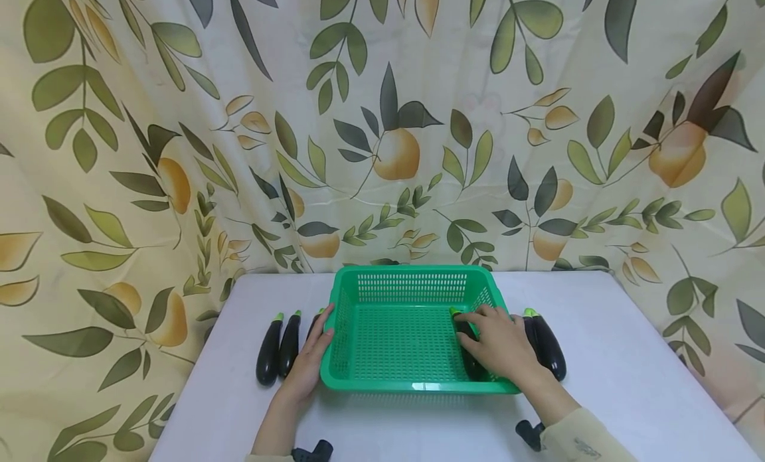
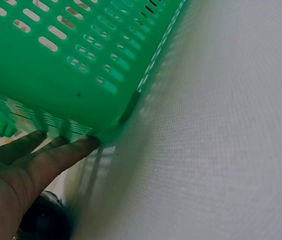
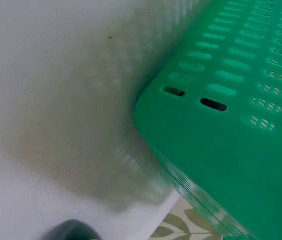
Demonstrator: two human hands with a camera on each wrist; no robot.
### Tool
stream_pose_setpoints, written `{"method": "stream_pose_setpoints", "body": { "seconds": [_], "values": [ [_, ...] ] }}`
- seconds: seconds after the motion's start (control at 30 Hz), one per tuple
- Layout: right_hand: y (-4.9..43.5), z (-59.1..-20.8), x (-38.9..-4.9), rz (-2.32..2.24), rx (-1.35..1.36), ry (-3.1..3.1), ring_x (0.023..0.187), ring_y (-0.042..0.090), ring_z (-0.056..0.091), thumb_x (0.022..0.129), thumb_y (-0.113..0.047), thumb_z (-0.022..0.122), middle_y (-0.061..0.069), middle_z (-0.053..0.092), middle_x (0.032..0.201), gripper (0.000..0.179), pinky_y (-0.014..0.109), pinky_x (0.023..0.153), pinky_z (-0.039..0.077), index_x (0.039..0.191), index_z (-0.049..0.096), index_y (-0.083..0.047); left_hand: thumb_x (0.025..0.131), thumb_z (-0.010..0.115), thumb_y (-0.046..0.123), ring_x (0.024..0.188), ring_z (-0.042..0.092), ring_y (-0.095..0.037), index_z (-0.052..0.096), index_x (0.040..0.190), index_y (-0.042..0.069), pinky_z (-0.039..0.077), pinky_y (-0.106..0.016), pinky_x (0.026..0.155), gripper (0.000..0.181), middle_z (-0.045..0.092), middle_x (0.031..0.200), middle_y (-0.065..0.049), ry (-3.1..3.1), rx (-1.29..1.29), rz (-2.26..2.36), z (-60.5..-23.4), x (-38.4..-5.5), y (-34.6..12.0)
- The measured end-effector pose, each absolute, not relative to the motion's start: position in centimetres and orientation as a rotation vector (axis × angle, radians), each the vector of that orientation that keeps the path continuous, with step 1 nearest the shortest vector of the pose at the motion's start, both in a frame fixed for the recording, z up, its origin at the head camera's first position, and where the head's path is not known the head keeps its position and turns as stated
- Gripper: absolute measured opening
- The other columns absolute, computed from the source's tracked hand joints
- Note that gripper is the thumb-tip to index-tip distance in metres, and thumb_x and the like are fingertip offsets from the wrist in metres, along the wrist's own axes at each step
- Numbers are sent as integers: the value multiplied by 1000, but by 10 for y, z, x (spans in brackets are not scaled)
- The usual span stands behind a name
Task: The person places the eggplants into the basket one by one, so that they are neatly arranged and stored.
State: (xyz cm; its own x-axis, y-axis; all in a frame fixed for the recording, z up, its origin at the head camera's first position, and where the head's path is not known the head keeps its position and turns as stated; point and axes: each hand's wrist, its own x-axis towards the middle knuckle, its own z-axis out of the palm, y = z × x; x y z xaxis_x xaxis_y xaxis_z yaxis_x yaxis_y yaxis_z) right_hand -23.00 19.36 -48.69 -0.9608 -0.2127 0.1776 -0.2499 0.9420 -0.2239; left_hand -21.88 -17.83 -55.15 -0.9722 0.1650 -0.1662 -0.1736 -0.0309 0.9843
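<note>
A green plastic basket (image 1: 394,385) with slotted walls stands on the table. Inside it, along the right wall, lies a dark eggplant (image 1: 472,366) with a green stem end. My right hand (image 1: 499,339) reaches over the basket's right rim and grips this eggplant, fingers and thumb at its upper half; the palm side is hidden. Against the basket's left side rests my left hand (image 1: 307,366); its fingers (image 2: 56,157) are extended and touch the outer wall in the left wrist view. Only the basket's outside (image 3: 221,145) shows in the right wrist view, not the hand.
Left of the basket lie two eggplants (image 1: 270,349) (image 1: 289,346) and a third eggplant (image 1: 317,320), partly behind the left hand. Two more eggplants (image 1: 548,346) (image 1: 529,329) lie to the right, close together. A leaf-patterned curtain (image 1: 394,203) hangs behind the white table (image 1: 418,429).
</note>
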Motion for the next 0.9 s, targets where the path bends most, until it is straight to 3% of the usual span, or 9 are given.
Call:
{"method": "stream_pose_setpoints", "body": {
  "seconds": [0.17, 0.6, 0.9],
  "values": [
    [196, -482, -228, 523, 320, -2892, 114, 37, 61, 95, -32, 73, 12, 69, 119, 34, 68, 91, 43, 127, 73, -20, 106, 45, 58, 163, -7, -30, 33, 150, 63, -3, -72, 123, 47, 8, 175, 10, 2012, -6, 2102, -553, -219, -177],
    [208, -479, -224, 643, 342, -2823, 119, 40, 57, 96, -28, 74, 14, 67, 127, 41, 67, 94, 44, 134, 69, -14, 106, 46, 57, 163, -8, -30, 34, 151, 62, -3, -72, 123, 47, 8, 175, 10, 2012, 0, 2105, -552, -219, -176],
    [221, -472, -223, 694, 377, -2748, 115, 36, 59, 97, -24, 73, 14, 67, 124, 39, 64, 90, 49, 134, 68, -14, 105, 47, 58, 163, -7, -30, 33, 151, 62, -2, -71, 124, 49, 7, 175, 10, 1994, 5, 2118, -551, -217, -178]
  ]
}}
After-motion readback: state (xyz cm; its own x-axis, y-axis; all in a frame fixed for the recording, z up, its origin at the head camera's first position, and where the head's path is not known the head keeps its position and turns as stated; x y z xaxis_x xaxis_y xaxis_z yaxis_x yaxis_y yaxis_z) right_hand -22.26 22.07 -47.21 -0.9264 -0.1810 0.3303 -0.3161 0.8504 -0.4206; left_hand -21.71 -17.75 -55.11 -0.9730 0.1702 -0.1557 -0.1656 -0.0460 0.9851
